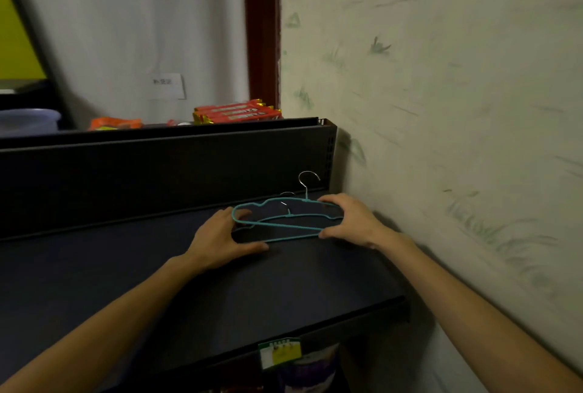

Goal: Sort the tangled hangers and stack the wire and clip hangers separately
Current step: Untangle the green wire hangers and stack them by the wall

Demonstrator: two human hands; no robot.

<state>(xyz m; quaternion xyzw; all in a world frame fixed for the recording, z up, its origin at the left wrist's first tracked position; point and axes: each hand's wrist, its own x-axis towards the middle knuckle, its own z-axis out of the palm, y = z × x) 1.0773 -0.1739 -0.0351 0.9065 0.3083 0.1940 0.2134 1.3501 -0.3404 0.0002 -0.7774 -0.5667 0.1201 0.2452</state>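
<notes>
Teal wire hangers (285, 226) with silver hooks lie overlapped on a dark shelf (157, 266), close to its back right corner. One silver hook (307, 183) stands up against the shelf's back panel. My left hand (220, 239) grips the hangers' left end, fingers curled over the teal wire and thumb on the shelf. My right hand (350, 219) holds the right end, fingers over the top wire and thumb under the lower one. No clip hanger shows in view.
A black back panel (157, 168) rises behind the shelf. Red snack packs (236, 112) and an orange packet (115, 123) lie on the level above. A patterned wall (441, 108) closes the right side. A price tag (279, 353) hangs on the shelf's front edge.
</notes>
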